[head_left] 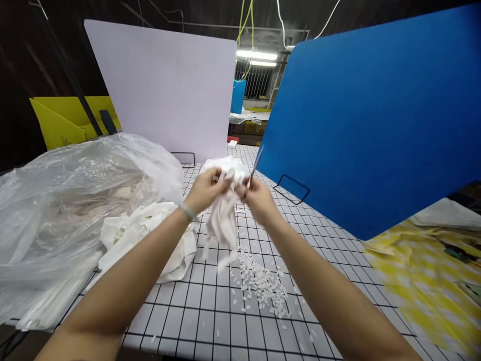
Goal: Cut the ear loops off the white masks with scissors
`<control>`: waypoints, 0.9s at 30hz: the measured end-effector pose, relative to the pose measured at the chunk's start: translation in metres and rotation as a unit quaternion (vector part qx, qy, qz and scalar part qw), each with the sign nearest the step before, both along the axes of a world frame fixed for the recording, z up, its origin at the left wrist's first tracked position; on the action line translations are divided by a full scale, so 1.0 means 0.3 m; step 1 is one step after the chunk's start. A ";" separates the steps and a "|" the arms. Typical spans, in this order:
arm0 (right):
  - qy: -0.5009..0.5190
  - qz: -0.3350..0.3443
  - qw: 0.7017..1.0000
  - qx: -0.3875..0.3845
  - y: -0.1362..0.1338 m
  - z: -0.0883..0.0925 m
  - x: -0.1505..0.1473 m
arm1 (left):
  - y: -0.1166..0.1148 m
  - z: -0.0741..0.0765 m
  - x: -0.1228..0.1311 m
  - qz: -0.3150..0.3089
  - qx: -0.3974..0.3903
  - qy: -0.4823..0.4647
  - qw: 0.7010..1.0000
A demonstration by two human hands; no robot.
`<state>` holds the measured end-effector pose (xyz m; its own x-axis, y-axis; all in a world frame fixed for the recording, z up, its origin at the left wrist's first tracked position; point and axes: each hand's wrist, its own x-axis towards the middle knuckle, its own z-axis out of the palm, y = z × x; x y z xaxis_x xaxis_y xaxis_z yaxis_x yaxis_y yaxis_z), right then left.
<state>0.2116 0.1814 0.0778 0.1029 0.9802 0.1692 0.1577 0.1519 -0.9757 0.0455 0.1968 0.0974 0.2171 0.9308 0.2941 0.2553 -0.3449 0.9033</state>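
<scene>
Both hands are raised over the gridded table (221, 321). My left hand (206, 188) is closed on a bunched white cloth (223, 220), which hangs down with loose strips at its lower end. Close beside it, my right hand (257, 198) is closed round scissors (257, 160), their blades pointing up and away from me. The right fingers are also near the cloth's edge; whether they touch it is unclear. Many small white snippets (263, 283) lie scattered on the table below the hands. A pile of white cloth (180, 255) lies beside my left forearm.
A large clear plastic bag (75, 200) covers the left side. A pale panel (169, 90) and a blue panel (368, 115) stand at the back and right, with a wire stand (291, 189) at the blue one. Yellow checked cloth (421, 281) lies at the right edge.
</scene>
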 end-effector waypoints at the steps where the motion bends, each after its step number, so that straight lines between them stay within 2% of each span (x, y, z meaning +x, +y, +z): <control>1: -0.011 -0.022 1.000 0.014 0.092 0.042 0.024 | 0.077 0.022 0.029 0.031 0.013 -0.008 0.999; 3: -0.038 -0.067 0.997 0.026 0.211 0.073 0.070 | 0.161 0.011 0.070 0.079 0.021 -0.025 0.996; 5: -0.065 -0.084 0.994 0.014 0.221 0.023 0.097 | 0.141 -0.070 0.090 0.095 0.008 -0.031 0.995; 7: -0.088 -0.049 0.995 -0.021 0.133 -0.092 0.086 | 0.047 -0.200 0.100 0.067 -0.023 -0.027 0.997; 10: -0.116 0.061 0.987 -0.096 -0.086 -0.291 0.020 | -0.126 -0.402 0.114 -0.013 -0.087 -0.029 0.996; 12: -0.131 0.084 0.980 -0.123 -0.222 -0.385 -0.022 | -0.211 -0.496 0.124 -0.024 -0.108 -0.022 0.994; 13: -0.147 0.082 0.978 -0.127 -0.274 -0.415 -0.036 | -0.241 -0.527 0.126 -0.018 -0.110 -0.014 0.994; 16: -0.203 0.071 0.970 -0.116 -0.352 -0.457 -0.052 | -0.296 -0.560 0.102 -0.004 -0.106 0.007 0.994; 19: -0.168 0.085 0.975 -0.113 -0.324 -0.470 -0.065 | -0.337 -0.549 0.026 0.017 -0.077 0.031 0.996; 21: -0.123 0.084 0.982 -0.118 -0.254 -0.479 -0.098 | -0.362 -0.545 -0.037 0.062 0.006 0.098 0.993; 23: -0.103 0.083 0.985 -0.111 -0.157 -0.492 -0.159 | -0.381 -0.553 -0.092 0.100 0.088 0.178 0.975; 25: -0.090 0.098 0.987 -0.091 -0.054 -0.499 -0.238 | -0.389 -0.568 -0.130 0.098 0.115 0.222 0.963; 27: -0.075 0.121 0.987 -0.073 0.027 -0.490 -0.311 | -0.390 -0.577 -0.155 0.076 0.108 0.226 0.965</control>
